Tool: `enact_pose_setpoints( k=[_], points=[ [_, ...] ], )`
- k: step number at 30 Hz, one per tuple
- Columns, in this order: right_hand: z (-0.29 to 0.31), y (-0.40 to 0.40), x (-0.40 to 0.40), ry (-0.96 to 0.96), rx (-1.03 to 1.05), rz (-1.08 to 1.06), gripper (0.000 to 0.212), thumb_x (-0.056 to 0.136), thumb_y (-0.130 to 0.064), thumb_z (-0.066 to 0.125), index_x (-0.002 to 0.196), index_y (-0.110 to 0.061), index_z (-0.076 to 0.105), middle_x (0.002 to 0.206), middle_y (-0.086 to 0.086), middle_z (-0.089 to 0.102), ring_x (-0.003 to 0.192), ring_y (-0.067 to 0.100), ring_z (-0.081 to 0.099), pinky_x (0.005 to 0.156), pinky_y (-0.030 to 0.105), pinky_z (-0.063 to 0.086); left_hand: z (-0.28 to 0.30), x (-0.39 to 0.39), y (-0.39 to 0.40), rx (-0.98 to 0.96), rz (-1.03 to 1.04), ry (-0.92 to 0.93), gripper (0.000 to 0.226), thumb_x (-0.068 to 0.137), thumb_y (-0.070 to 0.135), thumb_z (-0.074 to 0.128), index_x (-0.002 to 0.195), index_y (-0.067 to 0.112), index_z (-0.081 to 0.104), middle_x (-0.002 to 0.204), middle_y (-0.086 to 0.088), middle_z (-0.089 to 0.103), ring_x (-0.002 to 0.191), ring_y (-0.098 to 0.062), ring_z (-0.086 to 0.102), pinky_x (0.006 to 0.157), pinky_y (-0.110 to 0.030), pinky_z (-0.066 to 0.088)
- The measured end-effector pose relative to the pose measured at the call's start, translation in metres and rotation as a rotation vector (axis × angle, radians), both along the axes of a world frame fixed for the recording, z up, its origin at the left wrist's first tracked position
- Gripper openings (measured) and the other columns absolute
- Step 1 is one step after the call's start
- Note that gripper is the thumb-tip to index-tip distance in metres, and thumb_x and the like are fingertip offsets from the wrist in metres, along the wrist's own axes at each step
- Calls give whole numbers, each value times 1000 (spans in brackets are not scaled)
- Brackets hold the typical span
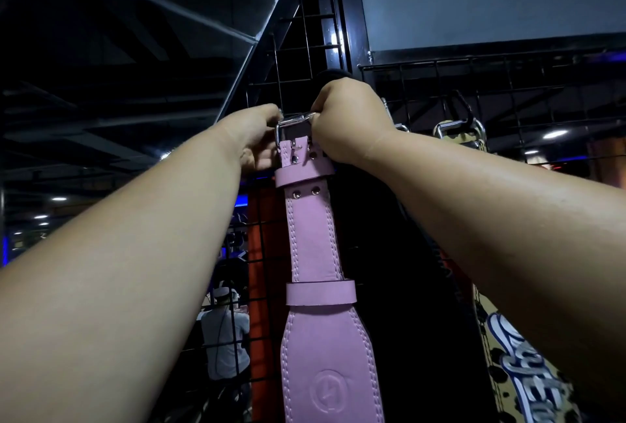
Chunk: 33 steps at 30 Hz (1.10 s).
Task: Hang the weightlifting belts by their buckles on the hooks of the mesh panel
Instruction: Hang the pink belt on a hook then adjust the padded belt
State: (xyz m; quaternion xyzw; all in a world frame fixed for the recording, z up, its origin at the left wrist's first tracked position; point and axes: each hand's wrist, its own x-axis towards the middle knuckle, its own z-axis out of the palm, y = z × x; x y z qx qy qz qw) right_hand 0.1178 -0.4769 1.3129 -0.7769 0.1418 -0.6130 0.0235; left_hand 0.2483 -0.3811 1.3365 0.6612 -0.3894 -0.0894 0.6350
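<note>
A pink leather weightlifting belt [315,246] hangs straight down in front of the black mesh panel [294,60]. Its silver buckle [291,126] is at the top, held up against the mesh wires. My left hand [255,136] pinches the buckle's left end with fingers and thumb. My right hand [345,124] is curled round the buckle's right end, knuckles toward the panel. The hook behind the buckle is hidden by my hands. To the right, a leopard-print belt [528,371] hangs by its silver buckle [457,133] on a black hook [464,111].
A black steel post [345,9] rises behind the mesh. A second mesh panel [508,83] runs off to the right. Through the mesh at lower left a seated person in a white shirt [223,338] is visible in a dim gym with ceiling lights.
</note>
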Motion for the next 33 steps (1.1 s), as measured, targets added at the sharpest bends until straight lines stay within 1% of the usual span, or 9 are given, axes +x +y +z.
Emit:
enact_pose_setpoints(
  k=[6, 11, 14, 17, 19, 21, 25, 29, 33],
  points=[
    [-6, -3, -5, 2, -16, -16, 13, 86, -15, 64, 94, -15, 74, 89, 3, 74, 87, 27, 68, 78, 40, 59, -1, -8, 3, 21, 165, -285, 27, 96, 30, 51, 74, 16, 58, 66, -6, 58, 45, -18, 52, 50, -23, 46],
    [-10, -6, -5, -17, -21, -3, 14, 85, -15, 60, 94, -17, 72, 88, 2, 73, 86, 26, 66, 77, 37, 58, -10, -6, -1, -60, 159, -297, 35, 105, 33, 50, 74, 18, 57, 59, -5, 59, 50, -19, 51, 54, -26, 43],
    [-14, -8, -3, -27, -33, 5, 14, 86, -15, 58, 93, -17, 71, 87, 2, 72, 86, 26, 66, 75, 37, 57, -13, 6, 2, -52, 213, -335, 27, 103, 19, 48, 83, 11, 65, 88, -16, 75, 67, -26, 65, 64, -34, 56],
    [-14, -9, -3, -23, -47, 8, 14, 86, -16, 59, 93, -17, 72, 87, 3, 73, 86, 27, 66, 76, 38, 57, -12, 16, 17, 2, 619, -895, 19, 93, 15, 62, 103, 12, 78, 107, -8, 79, 102, -28, 73, 91, -37, 56],
    [-14, -10, -4, -25, -55, 11, 15, 88, -16, 59, 95, -17, 72, 89, 4, 74, 88, 27, 66, 77, 37, 57, -17, 13, 23, -39, 774, -1232, 31, 89, 21, 70, 120, 21, 73, 115, -8, 76, 112, -33, 68, 94, -39, 53],
    [-13, -11, -3, -31, -63, 16, 16, 88, -17, 59, 96, -17, 72, 91, 3, 74, 89, 26, 65, 77, 36, 56, -21, 16, 18, -32, 773, -1445, 43, 89, 23, 74, 132, 22, 66, 119, -11, 70, 112, -39, 66, 91, -44, 53],
    [-13, -15, 0, -54, -56, 33, 15, 89, -21, 60, 97, -21, 73, 94, 0, 73, 91, 23, 65, 78, 33, 54, -14, 36, 11, -148, 714, -1544, 38, 88, 21, 76, 126, 18, 75, 116, -11, 69, 103, -39, 67, 87, -44, 56],
    [-14, -18, 3, -73, -60, 35, 15, 90, -24, 60, 98, -23, 73, 97, -1, 74, 94, 22, 66, 80, 32, 53, -8, 53, 12, -90, 693, -1663, 39, 87, 26, 77, 126, 19, 76, 127, -8, 71, 107, -37, 66, 94, -46, 56],
    [-15, -19, 4, -69, -64, 28, 14, 90, -24, 59, 97, -23, 71, 95, -2, 73, 92, 22, 65, 77, 31, 51, -3, 58, 9, -116, 665, -1754, 31, 91, 26, 75, 121, 18, 76, 129, -6, 73, 106, -35, 68, 89, -43, 55]
  ],
)
